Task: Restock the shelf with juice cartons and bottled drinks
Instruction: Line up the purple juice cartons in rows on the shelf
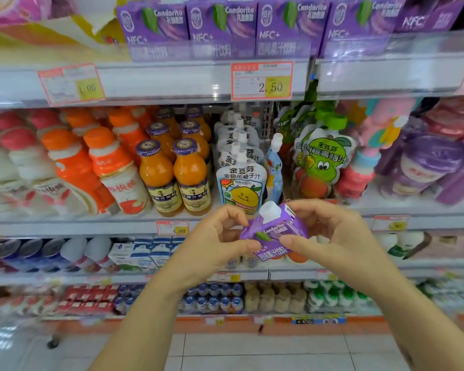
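Two hands in the head view: left hand (220,236) and right hand (330,231) both pinched one small purple cardboard juice carton (276,231), well below the row of matching purple cartons (225,28). Risk: the grip was at the fingertips only and the carton was tilted, so lifting it to that row could let it slip. It appeared undented, with its white cap on.

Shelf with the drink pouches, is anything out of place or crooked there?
One blue pouch stands alone, leaning sideways in the gap between the row of white pouches and the green pouches; it matches neither row. On the top shelf at left, a yellow cardboard box has a torn edge.
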